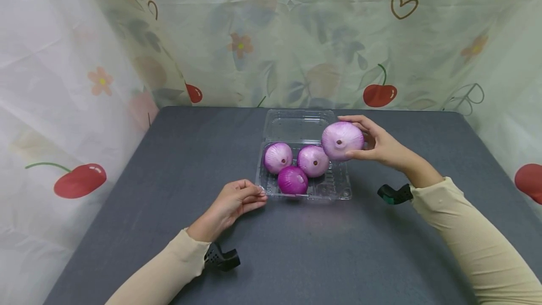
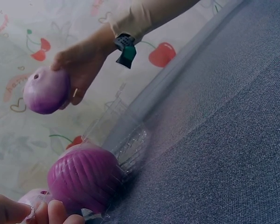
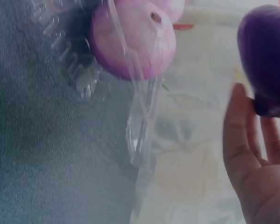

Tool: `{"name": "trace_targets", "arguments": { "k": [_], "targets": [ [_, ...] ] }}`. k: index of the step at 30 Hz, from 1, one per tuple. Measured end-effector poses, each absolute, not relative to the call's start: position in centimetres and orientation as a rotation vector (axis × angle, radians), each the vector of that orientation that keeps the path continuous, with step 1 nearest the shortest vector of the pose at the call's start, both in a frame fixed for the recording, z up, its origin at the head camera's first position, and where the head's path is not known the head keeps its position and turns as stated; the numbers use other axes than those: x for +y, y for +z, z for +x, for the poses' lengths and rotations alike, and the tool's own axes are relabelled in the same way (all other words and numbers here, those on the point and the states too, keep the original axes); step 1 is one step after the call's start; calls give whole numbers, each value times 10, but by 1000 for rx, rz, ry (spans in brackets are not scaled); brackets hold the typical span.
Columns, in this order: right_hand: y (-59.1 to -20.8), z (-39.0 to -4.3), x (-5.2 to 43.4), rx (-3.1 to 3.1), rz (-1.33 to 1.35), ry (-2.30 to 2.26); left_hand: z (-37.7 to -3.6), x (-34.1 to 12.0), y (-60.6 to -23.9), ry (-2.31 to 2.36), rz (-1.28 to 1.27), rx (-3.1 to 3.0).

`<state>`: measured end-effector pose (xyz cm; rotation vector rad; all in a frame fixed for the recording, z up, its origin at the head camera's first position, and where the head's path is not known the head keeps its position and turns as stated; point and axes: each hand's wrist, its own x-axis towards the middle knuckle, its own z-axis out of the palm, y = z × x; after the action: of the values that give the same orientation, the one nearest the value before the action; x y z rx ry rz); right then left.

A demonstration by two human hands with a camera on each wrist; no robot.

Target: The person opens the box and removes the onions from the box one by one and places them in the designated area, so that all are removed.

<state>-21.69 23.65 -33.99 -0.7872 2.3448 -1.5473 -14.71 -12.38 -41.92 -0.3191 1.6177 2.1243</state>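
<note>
My right hand grips a purple onion above the right side of a clear plastic clamshell box. In the right wrist view the held onion is apart from the box. Three more onions lie in the tray: one at the back left, a paler one at its right and a darker one at the front. At the box's front left corner, my left hand pinches the rim between thumb and fingers. The left wrist view shows these fingertips beside the onions.
The box's clear lid stands open towards the back of the dark grey table. Behind the table hangs a patterned curtain with cherries and flowers. Each wrist carries a small black camera.
</note>
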Motion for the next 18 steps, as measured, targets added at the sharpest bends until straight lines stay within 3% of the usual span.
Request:
{"name": "trace_targets", "arguments": {
  "k": [9,18],
  "targets": [
    [-347,-226,258,2254,-774,-1878,-147,-124,-420,2128,-318,1616],
    [-357,-230,276,2116,-511,-2036,-147,-124,-421,2135,-298,1612]
  ]
}}
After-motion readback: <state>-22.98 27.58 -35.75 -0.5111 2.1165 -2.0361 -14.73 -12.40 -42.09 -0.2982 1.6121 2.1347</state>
